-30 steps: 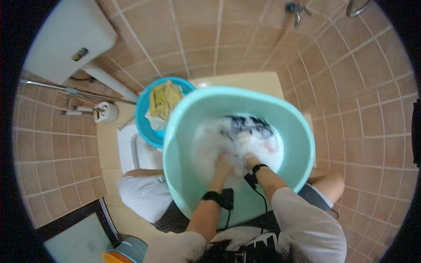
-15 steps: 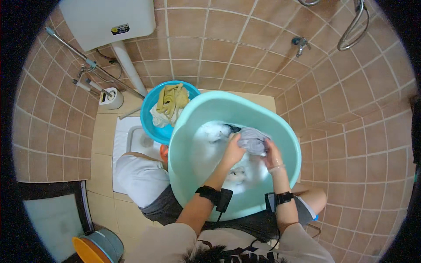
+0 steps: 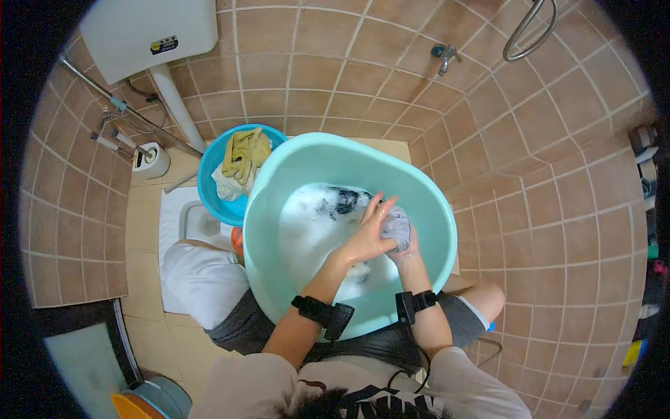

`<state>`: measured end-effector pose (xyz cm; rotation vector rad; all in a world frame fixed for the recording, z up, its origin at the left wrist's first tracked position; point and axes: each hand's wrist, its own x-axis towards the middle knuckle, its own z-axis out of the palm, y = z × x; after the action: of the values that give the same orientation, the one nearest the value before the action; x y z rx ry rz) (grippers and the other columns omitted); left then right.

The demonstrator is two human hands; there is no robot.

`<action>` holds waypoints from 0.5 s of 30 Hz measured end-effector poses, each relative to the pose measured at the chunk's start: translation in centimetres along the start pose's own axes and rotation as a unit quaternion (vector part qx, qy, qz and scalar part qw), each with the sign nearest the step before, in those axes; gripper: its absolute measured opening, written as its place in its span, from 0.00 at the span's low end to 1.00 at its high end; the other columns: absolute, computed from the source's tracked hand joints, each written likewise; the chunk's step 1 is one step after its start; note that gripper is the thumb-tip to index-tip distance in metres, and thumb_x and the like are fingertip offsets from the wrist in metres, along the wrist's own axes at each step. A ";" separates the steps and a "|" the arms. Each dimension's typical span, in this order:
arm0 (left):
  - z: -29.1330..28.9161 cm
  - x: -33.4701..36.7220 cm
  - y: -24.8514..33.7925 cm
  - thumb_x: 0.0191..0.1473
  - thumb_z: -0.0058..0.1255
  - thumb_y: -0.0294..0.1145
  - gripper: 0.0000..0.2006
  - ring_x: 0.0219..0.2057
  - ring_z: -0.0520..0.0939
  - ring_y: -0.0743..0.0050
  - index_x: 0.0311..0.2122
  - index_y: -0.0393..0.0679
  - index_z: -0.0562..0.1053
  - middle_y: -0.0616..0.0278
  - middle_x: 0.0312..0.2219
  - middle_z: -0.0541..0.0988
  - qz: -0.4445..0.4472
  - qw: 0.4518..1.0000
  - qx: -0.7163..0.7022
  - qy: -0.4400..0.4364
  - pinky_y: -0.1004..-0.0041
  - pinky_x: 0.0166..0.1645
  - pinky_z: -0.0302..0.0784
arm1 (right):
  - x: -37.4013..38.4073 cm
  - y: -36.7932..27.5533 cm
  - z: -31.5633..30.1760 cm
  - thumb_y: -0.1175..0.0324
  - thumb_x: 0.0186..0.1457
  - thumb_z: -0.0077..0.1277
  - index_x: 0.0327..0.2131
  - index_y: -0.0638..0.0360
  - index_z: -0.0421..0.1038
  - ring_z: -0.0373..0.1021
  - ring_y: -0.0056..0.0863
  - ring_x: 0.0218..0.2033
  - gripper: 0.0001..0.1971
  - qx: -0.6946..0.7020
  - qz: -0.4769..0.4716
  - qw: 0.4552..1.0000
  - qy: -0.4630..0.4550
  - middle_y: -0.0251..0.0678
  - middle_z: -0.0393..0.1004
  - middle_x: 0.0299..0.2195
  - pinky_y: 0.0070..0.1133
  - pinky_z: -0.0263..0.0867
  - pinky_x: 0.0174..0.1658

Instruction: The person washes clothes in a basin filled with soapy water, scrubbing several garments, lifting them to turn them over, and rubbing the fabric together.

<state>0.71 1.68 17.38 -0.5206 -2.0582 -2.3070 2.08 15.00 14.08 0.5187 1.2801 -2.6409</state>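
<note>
A bunched grey cloth [image 3: 396, 229] is held above foamy water [image 3: 310, 227] in the large mint-green tub [image 3: 269, 185]. My right hand [image 3: 407, 253] cups it from below and the right side, its fingers partly hidden. Against the cloth's left side is my left hand [image 3: 370, 234], with fingers spread upward and the thumb near the cloth. Dark fabric [image 3: 345, 200] shows through the suds beyond my hands. Paler fabric lies half under the foam near my wrists, too blurred to name.
A blue basin [image 3: 209, 185] with olive and white cloths stands left of the tub, partly over a white squat toilet [image 3: 172, 216]. Tiled walls close in at the back and right, with a tap [image 3: 444, 59]. Buckets [image 3: 164, 397] sit lower left.
The grey cloth is gathered into a smaller bundle, and my right hand has come under it. My left fingers have spread out. The whole view has shifted, so the tub appears further left.
</note>
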 end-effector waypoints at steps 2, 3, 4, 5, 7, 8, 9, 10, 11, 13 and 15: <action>-0.3 0.5 1.9 0.29 0.53 0.26 0.29 0.43 0.71 0.60 0.44 0.38 0.65 0.54 0.39 0.71 0.139 0.929 0.343 -0.019 0.70 0.48 0.64 | -1.4 -1.9 2.6 0.66 0.54 0.33 0.37 0.58 0.62 0.66 0.27 0.37 0.11 0.169 0.063 0.980 0.086 0.37 0.67 0.36 0.22 0.63 0.42; 0.0 0.7 1.4 0.29 0.53 0.26 0.29 0.43 0.71 0.60 0.44 0.38 0.65 0.54 0.39 0.71 0.141 0.929 0.340 -0.021 0.70 0.48 0.64 | -1.2 -1.9 2.3 0.66 0.55 0.31 0.37 0.58 0.62 0.66 0.27 0.37 0.11 0.089 0.022 0.996 -0.004 0.37 0.67 0.35 0.22 0.63 0.42; 0.1 0.8 0.1 0.31 0.53 0.29 0.27 0.42 0.71 0.58 0.44 0.37 0.64 0.50 0.38 0.70 0.090 0.969 0.229 -0.026 0.69 0.47 0.66 | -0.8 -1.7 2.2 0.66 0.56 0.30 0.37 0.59 0.62 0.65 0.27 0.37 0.11 0.009 -0.016 0.995 -0.097 0.37 0.68 0.35 0.21 0.63 0.42; 0.3 0.7 -1.4 0.33 0.52 0.31 0.26 0.40 0.71 0.56 0.43 0.36 0.64 0.45 0.37 0.70 0.036 0.992 0.114 -0.030 0.68 0.46 0.67 | -0.3 -1.4 1.9 0.66 0.56 0.30 0.37 0.59 0.62 0.65 0.27 0.37 0.11 0.008 -0.015 0.995 -0.097 0.37 0.68 0.35 0.21 0.63 0.42; 1.2 -0.4 -4.9 0.37 0.49 0.33 0.22 0.39 0.72 0.58 0.41 0.36 0.65 0.48 0.36 0.71 -0.080 0.994 0.034 0.061 0.68 0.45 0.68 | 1.1 -0.8 1.9 0.66 0.47 0.44 0.31 0.65 0.66 0.67 0.28 0.28 0.11 -0.169 -0.123 0.977 -0.027 0.36 0.71 0.29 0.24 0.65 0.35; 1.5 -0.5 -4.9 0.41 0.46 0.35 0.18 0.38 0.72 0.61 0.39 0.36 0.66 0.50 0.35 0.71 -0.193 0.969 -0.051 0.146 0.69 0.44 0.68 | 1.0 -1.0 3.2 0.66 0.47 0.44 0.31 0.65 0.66 0.67 0.28 0.28 0.11 -0.170 -0.121 0.978 -0.026 0.36 0.71 0.29 0.24 0.65 0.35; 1.8 -0.6 -4.8 0.41 0.46 0.35 0.18 0.38 0.72 0.61 0.39 0.36 0.66 0.50 0.35 0.71 -0.195 0.968 -0.052 0.148 0.69 0.44 0.68 | 0.7 -1.1 4.4 0.67 0.44 0.48 0.28 0.64 0.67 0.66 0.27 0.25 0.09 -0.143 -0.146 0.971 0.125 0.35 0.71 0.26 0.23 0.64 0.32; 2.3 0.0 -2.7 0.45 0.41 0.39 0.18 0.38 0.73 0.63 0.39 0.38 0.66 0.53 0.36 0.72 -0.269 0.921 -0.215 0.179 0.69 0.44 0.68 | 0.3 -1.8 5.1 0.69 0.40 0.52 0.25 0.64 0.67 0.66 0.25 0.23 0.08 -0.112 -0.173 0.937 0.280 0.34 0.71 0.24 0.22 0.63 0.29; 2.2 0.3 -1.5 0.49 0.36 0.42 0.19 0.38 0.73 0.64 0.40 0.39 0.67 0.55 0.36 0.72 -0.333 0.842 -0.368 0.211 0.68 0.44 0.68 | 0.1 -1.9 5.5 0.69 0.40 0.52 0.25 0.64 0.67 0.66 0.25 0.23 0.08 -0.113 -0.175 0.937 0.281 0.34 0.71 0.24 0.22 0.63 0.29; 1.9 0.4 -1.7 0.50 0.32 0.45 0.20 0.38 0.73 0.65 0.41 0.41 0.67 0.57 0.37 0.72 -0.332 0.794 -0.482 0.164 0.67 0.45 0.68 | -0.4 -1.8 6.4 0.72 0.37 0.54 0.19 0.61 0.67 0.64 0.26 0.18 0.06 -0.403 -0.248 0.853 0.219 0.34 0.70 0.19 0.22 0.62 0.25; 1.5 0.2 -2.2 0.51 0.28 0.48 0.22 0.39 0.73 0.65 0.42 0.44 0.67 0.59 0.38 0.72 -0.325 0.732 -0.587 0.118 0.66 0.45 0.68 | -1.2 -2.1 7.6 0.71 0.37 0.54 0.19 0.61 0.67 0.65 0.29 0.18 0.06 -0.494 -0.269 0.808 0.179 0.36 0.70 0.19 0.23 0.62 0.24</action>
<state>0.36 3.45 15.49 0.6711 -0.3852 -3.5793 0.74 10.39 20.42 0.5029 2.9629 -1.7326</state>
